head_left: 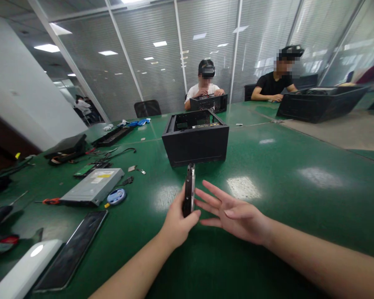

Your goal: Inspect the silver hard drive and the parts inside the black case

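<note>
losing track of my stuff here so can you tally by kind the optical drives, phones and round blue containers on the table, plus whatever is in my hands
silver optical drive: 1
dark phone: 1
round blue container: 1
flat dark part, seen edge-on in the left hand: 1
total: 4

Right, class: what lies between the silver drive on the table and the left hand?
In the head view, a round blue object lies beside the silver drive; from there to the left hand, bare green tabletop shows.
</note>
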`<state>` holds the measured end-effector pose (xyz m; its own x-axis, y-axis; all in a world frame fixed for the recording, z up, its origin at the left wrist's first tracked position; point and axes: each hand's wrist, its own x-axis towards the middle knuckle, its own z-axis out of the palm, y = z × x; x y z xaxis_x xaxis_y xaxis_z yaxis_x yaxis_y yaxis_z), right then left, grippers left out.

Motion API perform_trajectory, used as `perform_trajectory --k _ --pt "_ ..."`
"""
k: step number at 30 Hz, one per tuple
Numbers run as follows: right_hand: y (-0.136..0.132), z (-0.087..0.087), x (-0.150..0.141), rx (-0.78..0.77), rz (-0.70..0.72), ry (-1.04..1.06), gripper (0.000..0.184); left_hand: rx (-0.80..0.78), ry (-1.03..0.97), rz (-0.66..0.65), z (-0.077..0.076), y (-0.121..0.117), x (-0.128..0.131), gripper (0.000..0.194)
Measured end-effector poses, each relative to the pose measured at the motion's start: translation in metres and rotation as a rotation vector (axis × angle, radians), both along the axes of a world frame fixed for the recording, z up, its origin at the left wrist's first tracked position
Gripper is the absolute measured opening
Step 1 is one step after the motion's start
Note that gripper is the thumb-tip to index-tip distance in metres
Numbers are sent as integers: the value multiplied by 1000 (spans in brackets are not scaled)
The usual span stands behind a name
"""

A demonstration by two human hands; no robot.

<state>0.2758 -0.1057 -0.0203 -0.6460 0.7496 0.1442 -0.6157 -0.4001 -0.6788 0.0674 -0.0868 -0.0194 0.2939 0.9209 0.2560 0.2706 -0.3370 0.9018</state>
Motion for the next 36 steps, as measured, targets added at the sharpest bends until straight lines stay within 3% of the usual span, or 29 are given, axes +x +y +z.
perform_trajectory --k 2,5,8,10,15,17,19,23,25,30,36 --pt "5 -3 3 9 -14 -53 80 -191 -130 32 -2 9 -4 43" --pt "14 -11 6 -15 -131 -167 74 -430 -409 52 -6 23 -11 44" --pt "20 -18 4 -93 -357 -302 65 -547 -567 38 -7 31 -14 49" --pt "23 -20 2 -130 -434 -377 56 -566 -641 22 -4 32 -14 51" --pt "24 -23 0 86 -246 -528 35 -627 -702 44 2 27 -5 42" --pt "24 -24 0 162 -214 -586 32 -642 -630 66 0 24 -2 50" --pt "24 -26 1 183 -245 -639 31 -556 -455 80 -1 23 0 57" --pt "23 -24 0 234 -295 -661 28 -87 9 244 0 19 -1 54" --pt "19 -23 -3 286 -277 -675 27 43 162 298 1 15 1 64" --pt "5 -20 -13 462 -284 -769 10 166 404 291 1 -1 9 110" --pt "-2 -15 -16 567 -190 -697 13 250 518 285 10 -2 8 110"
